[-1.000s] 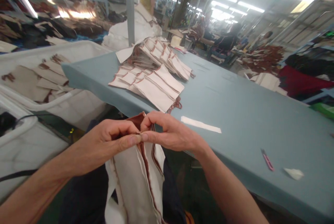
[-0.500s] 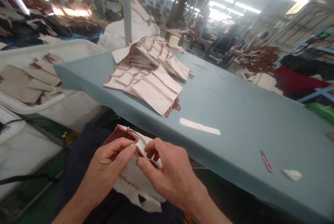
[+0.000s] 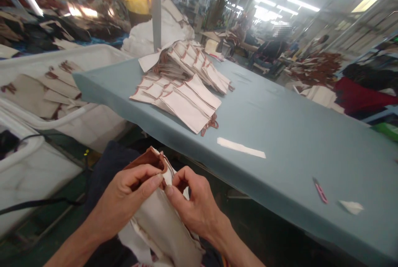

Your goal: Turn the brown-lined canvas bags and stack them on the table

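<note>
A cream leather piece (image 3: 168,225) with a brown inner side and brown edging lies over my lap, its upper edge raised between my hands. My left hand (image 3: 133,192) pinches the brown edge with thumb and forefinger. Close beside it, my right hand (image 3: 195,200) has thumb and forefinger on the same edge, a small gap from the left fingertips. The rest of the piece hangs down below both hands, with a loose pale strip at the lower left. What lies right under the fingertips is partly hidden.
On the blue-green table (image 3: 264,113) rest stacked cream pieces with brown edging (image 3: 192,105), a pale strip (image 3: 241,147), a pink-handled cutter (image 3: 320,191) and a white scrap (image 3: 351,206). White bins (image 3: 102,53) stand at the left, holding similar pieces. A person (image 3: 270,49) sits farther back.
The hanging part of the leather piece has swung out and now shows a longer cream side below my hands. My right hand's fingertips have come nearer the left ones along the edge.
</note>
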Motion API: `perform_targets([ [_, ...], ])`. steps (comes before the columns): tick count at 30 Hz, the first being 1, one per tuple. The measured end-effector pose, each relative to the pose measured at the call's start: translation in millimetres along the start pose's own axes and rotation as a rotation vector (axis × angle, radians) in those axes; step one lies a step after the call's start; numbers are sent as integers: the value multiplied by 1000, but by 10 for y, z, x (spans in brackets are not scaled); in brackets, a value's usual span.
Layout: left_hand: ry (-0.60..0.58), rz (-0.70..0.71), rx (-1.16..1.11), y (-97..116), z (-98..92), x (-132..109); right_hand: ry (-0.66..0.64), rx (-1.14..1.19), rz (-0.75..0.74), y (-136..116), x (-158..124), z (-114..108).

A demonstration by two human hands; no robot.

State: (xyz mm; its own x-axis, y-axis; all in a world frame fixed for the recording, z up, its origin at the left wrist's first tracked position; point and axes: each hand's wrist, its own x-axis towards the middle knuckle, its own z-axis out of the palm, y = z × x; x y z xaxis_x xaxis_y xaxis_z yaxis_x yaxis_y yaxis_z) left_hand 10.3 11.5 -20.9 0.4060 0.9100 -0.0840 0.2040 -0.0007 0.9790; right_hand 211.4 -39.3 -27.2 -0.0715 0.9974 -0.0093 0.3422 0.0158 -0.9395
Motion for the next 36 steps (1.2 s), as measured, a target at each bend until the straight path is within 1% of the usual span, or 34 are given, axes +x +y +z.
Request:
perform_targets([
  [4, -13, 11, -17, 95, -30, -42, -23, 1, -11, -79, 3, -22],
  [8, -42, 87, 4, 121, -73, -57, -78, -1, -3, -171, -8, -72],
  [11, -70, 134, 42, 170, -109, -14, -103, -34, -68, -246, 8, -148],
  [14, -78, 127, 33, 240, -127, 71, -118, -68, -102, -300, 50, -215],
  [17, -100, 81, -27, 255, -136, 146, -166, -15, -61, -298, 92, -242],
  [19, -143, 65, -56, 229, -142, 169, -197, 41, -24, -268, 110, -245],
  [21, -165, 77, -52, 198, -148, 170, -217, 98, 7, -230, 120, -244],
  [23, -164, 105, -32, 187, -147, 161, -193, 119, 2, -201, 124, -248],
  [24, -165, 117, -18, 195, -142, 155, -160, 112, -25, -193, 126, -253],
  [26, -165, 136, 9, 236, -120, 139, -66, 66, -135, -195, 132, -273],
  [28, -181, 153, 51, 296, -89, 116, 22, -1, -321, -215, 149, -303],
  [29, -190, 164, 74, 325, -74, 101, 44, -36, -426, -227, 163, -318],
  [30, -195, 175, 95, 346, -62, 84, 45, -69, -524, -235, 183, -332],
  [32, -194, 201, 133, 361, -53, 45, -3, -122, -675, -232, 238, -350],
  [34, -174, 237, 162, 340, -67, 5, -56, -164, -756, -198, 305, -358],
  [36, -171, 251, 202, 310, -102, -32, -95, -210, -782, -148, 367, -368],
])
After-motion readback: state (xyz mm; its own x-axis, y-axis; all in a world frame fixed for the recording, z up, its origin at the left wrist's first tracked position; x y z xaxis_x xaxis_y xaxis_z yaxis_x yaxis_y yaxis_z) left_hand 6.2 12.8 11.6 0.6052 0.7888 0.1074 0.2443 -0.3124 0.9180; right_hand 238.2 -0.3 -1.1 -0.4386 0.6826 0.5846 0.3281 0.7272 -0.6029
